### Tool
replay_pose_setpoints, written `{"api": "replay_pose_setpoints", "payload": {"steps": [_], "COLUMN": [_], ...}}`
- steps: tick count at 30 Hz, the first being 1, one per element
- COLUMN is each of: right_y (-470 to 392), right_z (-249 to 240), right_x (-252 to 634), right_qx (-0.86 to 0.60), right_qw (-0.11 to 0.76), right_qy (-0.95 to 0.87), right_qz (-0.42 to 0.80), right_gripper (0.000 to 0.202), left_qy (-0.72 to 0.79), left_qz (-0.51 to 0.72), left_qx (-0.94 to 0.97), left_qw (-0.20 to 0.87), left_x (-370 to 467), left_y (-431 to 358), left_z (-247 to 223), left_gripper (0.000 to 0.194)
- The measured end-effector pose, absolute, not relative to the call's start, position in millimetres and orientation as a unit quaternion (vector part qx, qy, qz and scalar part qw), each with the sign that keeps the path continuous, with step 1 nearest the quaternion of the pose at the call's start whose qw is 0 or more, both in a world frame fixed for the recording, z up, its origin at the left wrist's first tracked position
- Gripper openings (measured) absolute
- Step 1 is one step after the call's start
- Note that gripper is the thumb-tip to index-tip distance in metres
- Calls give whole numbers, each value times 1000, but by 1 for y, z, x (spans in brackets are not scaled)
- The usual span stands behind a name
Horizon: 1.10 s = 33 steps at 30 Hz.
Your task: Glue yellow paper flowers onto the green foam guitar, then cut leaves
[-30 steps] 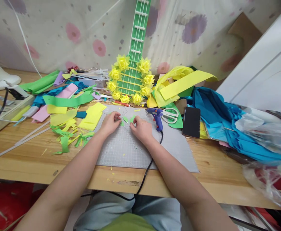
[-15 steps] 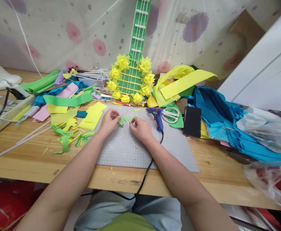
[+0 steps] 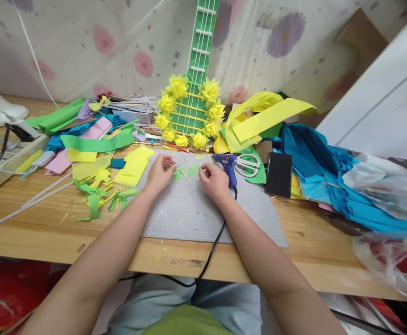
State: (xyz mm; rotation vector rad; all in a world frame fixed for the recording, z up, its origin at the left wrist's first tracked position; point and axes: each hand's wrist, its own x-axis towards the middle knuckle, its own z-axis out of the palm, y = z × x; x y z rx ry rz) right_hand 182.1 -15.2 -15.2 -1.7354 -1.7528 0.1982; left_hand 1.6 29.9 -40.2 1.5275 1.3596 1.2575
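Over the grey cutting mat (image 3: 185, 218), my left hand (image 3: 160, 173) is closed in a pinch on thin wire stems. Small green leaves (image 3: 183, 172) lie or hang just right of its fingertips. My right hand (image 3: 213, 180) is at the right of the leaves, its thumb and fingers closed together; what they hold, if anything, is too small to make out. A blue glue gun (image 3: 228, 168) lies beside my right hand, its black cable running down over the table edge. White-handled scissors (image 3: 248, 164) rest right of the glue gun.
A green paper guitar (image 3: 192, 111) with yellow flowers stands behind the mat. Green and yellow scraps (image 3: 93, 200) lie left. A black phone (image 3: 278, 175), blue paper (image 3: 308, 153) and a clear plastic bag (image 3: 388, 181) are at the right. A power strip (image 3: 11, 153) is far left.
My right hand has moved right, away from the leaves and closer to the glue gun. More of the green leaves now show between the hands. My left hand has barely moved.
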Motion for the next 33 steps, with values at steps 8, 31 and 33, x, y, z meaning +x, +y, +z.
{"api": "replay_pose_setpoints", "payload": {"steps": [8, 31, 33], "right_y": [-14, -20, -11], "right_z": [6, 27, 23], "right_x": [220, 207, 196], "right_qx": [-614, -524, -558], "right_qw": [314, 184, 217], "right_qy": [-680, -703, -706], "right_qz": [248, 444, 377], "right_gripper": [23, 30, 23], "left_qy": [620, 625, 599], "left_qz": [470, 439, 500], "left_qx": [601, 624, 590], "left_qw": [183, 166, 208], "left_x": [-46, -49, -47], "left_y": [35, 33, 34], "left_z": [-24, -27, -30], "left_gripper": [26, 23, 24]}}
